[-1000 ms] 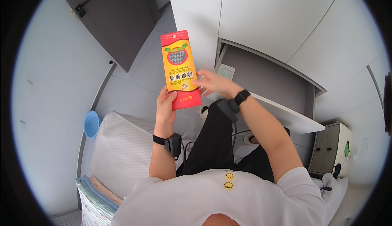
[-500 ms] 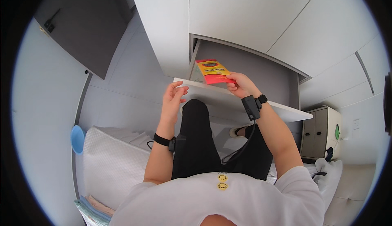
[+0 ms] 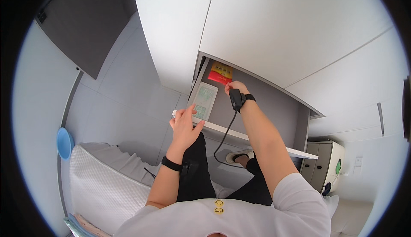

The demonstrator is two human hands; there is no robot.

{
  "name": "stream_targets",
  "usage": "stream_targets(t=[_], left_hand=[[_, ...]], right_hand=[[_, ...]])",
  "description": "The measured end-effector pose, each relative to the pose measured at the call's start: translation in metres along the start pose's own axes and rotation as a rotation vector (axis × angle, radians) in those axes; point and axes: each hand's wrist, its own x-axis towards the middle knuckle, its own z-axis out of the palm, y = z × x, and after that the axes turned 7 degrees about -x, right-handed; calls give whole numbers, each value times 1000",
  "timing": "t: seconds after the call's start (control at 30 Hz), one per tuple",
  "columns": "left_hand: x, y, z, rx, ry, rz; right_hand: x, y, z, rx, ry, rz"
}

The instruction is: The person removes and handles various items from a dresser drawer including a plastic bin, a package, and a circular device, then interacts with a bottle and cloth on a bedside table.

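A red and yellow packet is at the back left of the pulled-out grey drawer. My right hand reaches over the drawer's front and pinches the near edge of that packet. In the drawer's left part lies a flat pale box with green print, in front of the packet. My left hand is at the left end of the drawer's white front panel, fingers spread and holding nothing. Whether its fingertips touch the panel I cannot tell.
White cabinet doors rise above the drawer. A bed with a white quilted cover is at the lower left, with a blue basin beside it. A small bedside cabinet stands at the right, and a dark door at the far left.
My right hand has carried the packet down and back into the drawer. My left hand has moved toward the drawer's front panel. The view has shifted, so the flat pale box shows fully.
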Motion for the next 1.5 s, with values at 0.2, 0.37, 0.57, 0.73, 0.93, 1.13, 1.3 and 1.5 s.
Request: stream_targets(t=[0.2,0.37,0.57,0.73,0.93,1.13,1.3,1.5], left_hand=[[-8,-15,-9,-18,10,-21],[-3,-9,-7,40,21,31],[-4,-14,-7,5,28,8],[-9,-6,-8,79,22,-124],[-25,31,21,-212,-212,-7],[-24,39,24,-537,-313,105],[-54,83,58,-489,-528,131],[-69,105,60,-432,-605,168]], right_hand=[[20,42,35,-78,141,-44],[8,33,40,-774,245,-136],[-41,40,33,-202,23,-48],[-155,17,-8,-74,-178,-224],[-323,38,-167,-914,564,-1058],[-477,146,-279,-1111,1373,-919],[-617,292,-367,-1073,1819,-561],[-678,394,-393,-670,2184,-103]])
